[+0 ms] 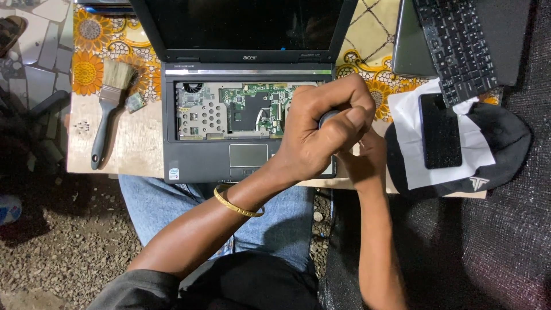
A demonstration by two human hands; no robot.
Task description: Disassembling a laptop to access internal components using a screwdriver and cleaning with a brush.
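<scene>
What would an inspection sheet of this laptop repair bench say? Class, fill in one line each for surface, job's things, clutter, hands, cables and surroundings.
Surface: small table under a sunflower-patterned cloth, partly bare.
Job's things: open laptop with its keyboard removed, circuit board exposed; dark tool handle.
Clutter: paintbrush left of the laptop; detached keyboard, phone on white paper, black cap to the right.
Hands: left hand fisted around the tool handle over the laptop's right side; right hand beneath it, mostly hidden.
Cables: nothing seen.
Surroundings: gravel ground; dark fabric on the right.
</scene>
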